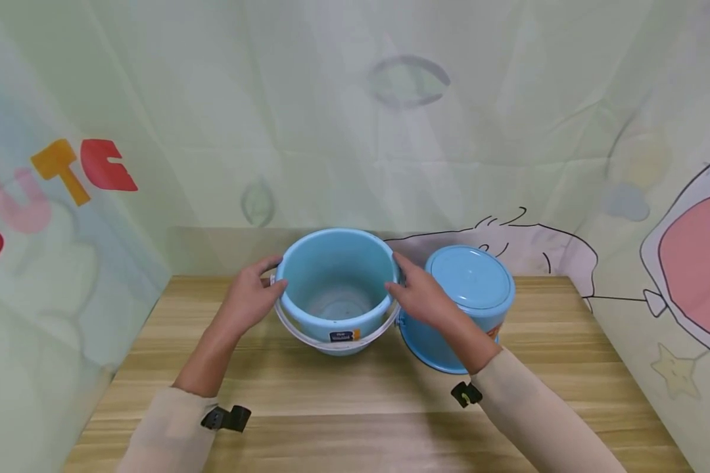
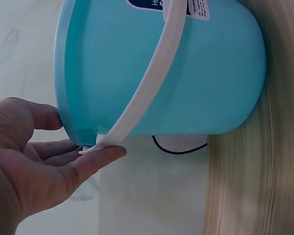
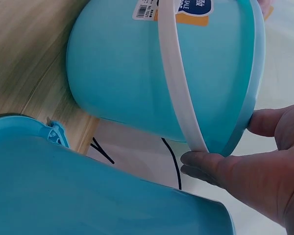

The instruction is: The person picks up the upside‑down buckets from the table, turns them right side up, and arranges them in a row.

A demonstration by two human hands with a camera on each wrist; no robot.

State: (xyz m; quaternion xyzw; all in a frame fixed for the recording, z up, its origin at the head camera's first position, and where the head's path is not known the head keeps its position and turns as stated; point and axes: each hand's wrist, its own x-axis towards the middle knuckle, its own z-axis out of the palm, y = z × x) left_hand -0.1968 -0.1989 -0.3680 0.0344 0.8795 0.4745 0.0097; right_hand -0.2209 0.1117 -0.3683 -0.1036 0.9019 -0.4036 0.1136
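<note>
A light blue bucket [image 1: 337,263] stands upright on the table, its mouth facing up and its inside bare. My left hand [image 1: 251,295] grips the left side of its rim, thumb over the edge and fingers outside. On the opposite side my right hand [image 1: 419,292] holds the rim in the same way. The white handle [image 2: 149,88] hangs down across the front, below a dark label [image 1: 341,336]. In the left wrist view, the fingers lie beside the handle's joint. The right wrist view has the right fingertips at the handle's other end.
A second blue bucket [image 1: 472,279] stands upside down just right of the first, under my right forearm. The wooden table [image 1: 343,407] ends at a printed cloth backdrop [image 1: 331,131] behind and on both sides.
</note>
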